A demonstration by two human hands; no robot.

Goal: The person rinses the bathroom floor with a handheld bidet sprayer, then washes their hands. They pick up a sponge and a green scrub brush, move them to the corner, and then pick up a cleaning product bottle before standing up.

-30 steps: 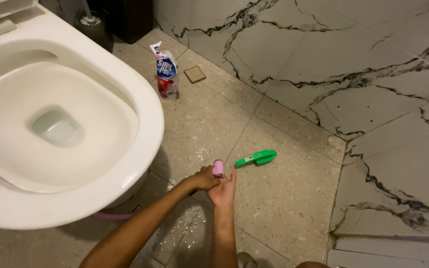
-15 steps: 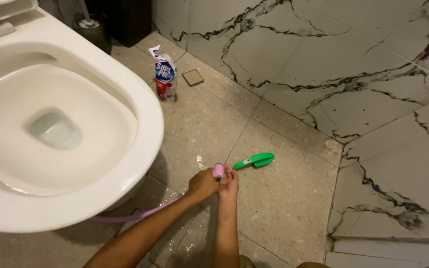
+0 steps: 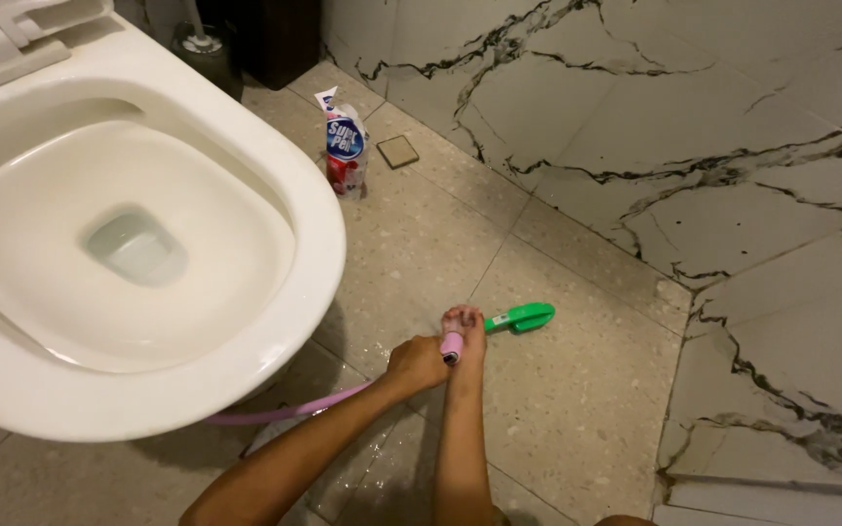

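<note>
1. Gripping a small pink sprayer head [image 3: 452,347], both hands meet low over the speckled floor [image 3: 577,429], just right of the toilet bowl [image 3: 148,244].
2. The left hand [image 3: 415,364] is curled around the lower end of the pink piece, fingers wrapped and closed on it.
3. The right hand [image 3: 464,329] cups over the top end of the same piece, fingers bent down around it; how tightly it presses cannot be told.
4. Only a short stretch of the sprayer head shows between the two hands: a stubby cylinder in pale pink with a smooth, slightly glossy look.
5. A pink hose [image 3: 285,412] of the same colour runs from under the left wrist back toward the base of the toilet, lying on the floor in a shallow curve.
6. The floor under the forearms looks wet and shiny.
7. A green brush [image 3: 521,317] lies flat on the floor just beside the right hand, close to its fingertips; whether it touches them cannot be told.
8. Farther off, a cleaner pouch [image 3: 345,146] in white, blue and red stands near the marble wall [image 3: 694,127], with a small square floor drain [image 3: 398,151] next to it.
</note>
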